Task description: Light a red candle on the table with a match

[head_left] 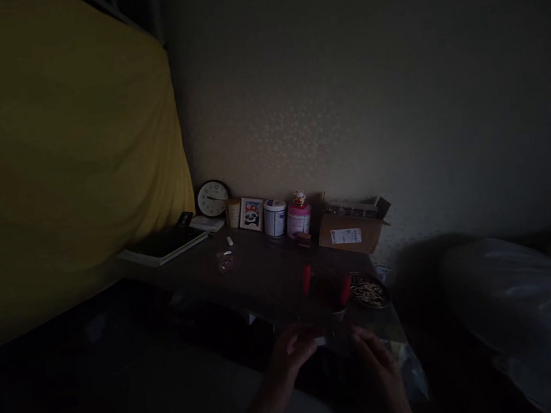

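The room is very dim. My left hand (pixel 290 353) and my right hand (pixel 378 356) hover close together at the near edge of a dark table (pixel 261 276). Their fingers curl inward around something small and pale between them that I cannot make out. Just beyond the hands lies a tool with red handles (pixel 325 285). To its right stands a shallow dish of small pale sticks (pixel 369 291).
Along the wall stand a round clock (pixel 212 198), a framed panda picture (pixel 251 214), a white tub (pixel 275 217), a pink tub (pixel 299 219) and an open cardboard box (pixel 352 229). A laptop (pixel 162 246) lies at the left. Yellow fabric (pixel 64 152) hangs left; a pale bag (pixel 513 303) sits right.
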Demonstrator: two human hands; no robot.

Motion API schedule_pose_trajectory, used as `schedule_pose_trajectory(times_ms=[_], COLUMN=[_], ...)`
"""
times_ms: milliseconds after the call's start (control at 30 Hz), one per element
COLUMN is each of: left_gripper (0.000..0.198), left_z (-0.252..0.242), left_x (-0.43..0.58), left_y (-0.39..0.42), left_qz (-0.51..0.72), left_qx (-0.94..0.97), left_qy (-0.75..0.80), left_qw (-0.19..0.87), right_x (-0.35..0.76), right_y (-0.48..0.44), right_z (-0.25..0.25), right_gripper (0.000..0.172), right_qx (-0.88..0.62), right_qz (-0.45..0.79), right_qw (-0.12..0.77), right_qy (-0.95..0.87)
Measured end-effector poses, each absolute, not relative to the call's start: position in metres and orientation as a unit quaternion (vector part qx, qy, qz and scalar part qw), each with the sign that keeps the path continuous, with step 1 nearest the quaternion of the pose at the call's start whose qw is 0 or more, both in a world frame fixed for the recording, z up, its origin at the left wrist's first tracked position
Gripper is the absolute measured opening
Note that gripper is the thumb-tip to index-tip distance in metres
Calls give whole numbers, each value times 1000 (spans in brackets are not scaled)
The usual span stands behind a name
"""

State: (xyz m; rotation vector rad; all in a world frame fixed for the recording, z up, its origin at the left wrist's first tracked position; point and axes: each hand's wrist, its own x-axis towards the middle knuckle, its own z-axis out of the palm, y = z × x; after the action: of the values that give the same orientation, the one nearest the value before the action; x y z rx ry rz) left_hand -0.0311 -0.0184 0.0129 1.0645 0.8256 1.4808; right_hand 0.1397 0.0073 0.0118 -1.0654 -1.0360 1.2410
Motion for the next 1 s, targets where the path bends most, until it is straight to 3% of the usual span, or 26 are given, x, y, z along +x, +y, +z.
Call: schedule_pose_trajectory(times_ms=[233, 467, 733, 1000], left_gripper=[24, 24, 31, 34], left_z=[7, 5, 3, 10], left_x=[-31, -30, -28, -26], left_y=[-15, -16, -12, -11], left_qz=[618, 618, 618, 602], left_qx=[449, 444, 448, 459], left_qy=[355, 361, 350, 377], left_qw=[539, 539, 543, 533], right_x=[139, 140, 136, 131], right_y=[8, 8, 5, 4], right_z=[11, 7, -5, -2], right_gripper=[32, 35, 22, 24], right_qx=[-462, -480, -444, -457], right_qz=[517, 439, 301, 227], right_qw=[567, 578, 558, 524], right_qy=[-445, -493, -633, -682])
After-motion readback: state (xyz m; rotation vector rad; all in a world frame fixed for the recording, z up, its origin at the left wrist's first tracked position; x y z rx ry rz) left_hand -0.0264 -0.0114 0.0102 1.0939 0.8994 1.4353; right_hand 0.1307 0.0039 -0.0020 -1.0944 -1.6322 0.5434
